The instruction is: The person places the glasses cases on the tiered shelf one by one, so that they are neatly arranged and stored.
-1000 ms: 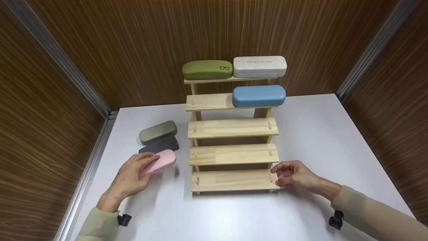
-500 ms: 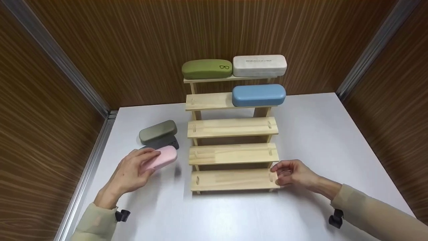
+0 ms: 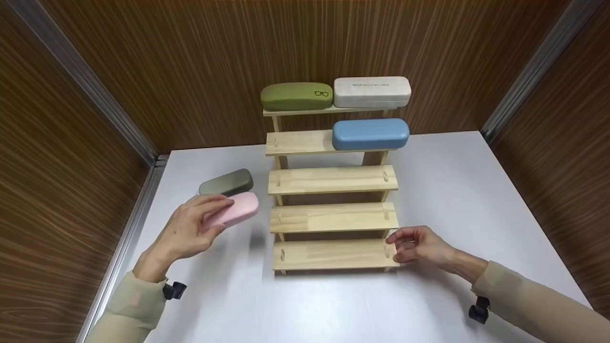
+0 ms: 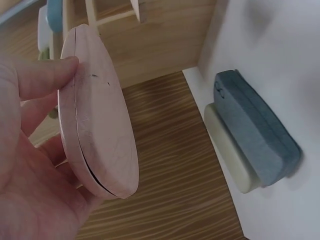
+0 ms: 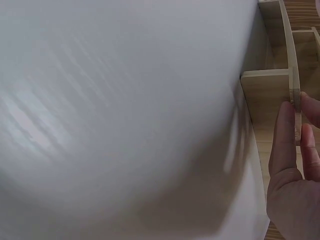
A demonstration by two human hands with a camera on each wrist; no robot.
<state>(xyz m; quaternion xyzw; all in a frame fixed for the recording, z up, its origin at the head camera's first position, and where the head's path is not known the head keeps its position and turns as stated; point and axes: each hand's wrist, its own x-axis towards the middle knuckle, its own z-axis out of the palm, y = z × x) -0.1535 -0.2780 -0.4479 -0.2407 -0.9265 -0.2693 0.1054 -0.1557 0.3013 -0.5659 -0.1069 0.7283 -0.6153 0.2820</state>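
Observation:
My left hand grips a pink glasses case by its sides, raised above the table left of a wooden stepped rack. In the left wrist view a thin seam runs along the pink case, with the thumb across it. Behind that hand lie a grey-green glasses case and a dark blue-grey glasses case, which the head view hides. At the rack's lowest step, my right hand pinches the right end of the board between thumb and fingers.
On the top step sit a green glasses case and a white one. A blue case occupies the right half of the second step. Brown wood-grain walls enclose the white table.
My left hand has lifted the pink case upward and slightly right, so it now covers the dark case in the head view. The right hand stays on the lowest step.

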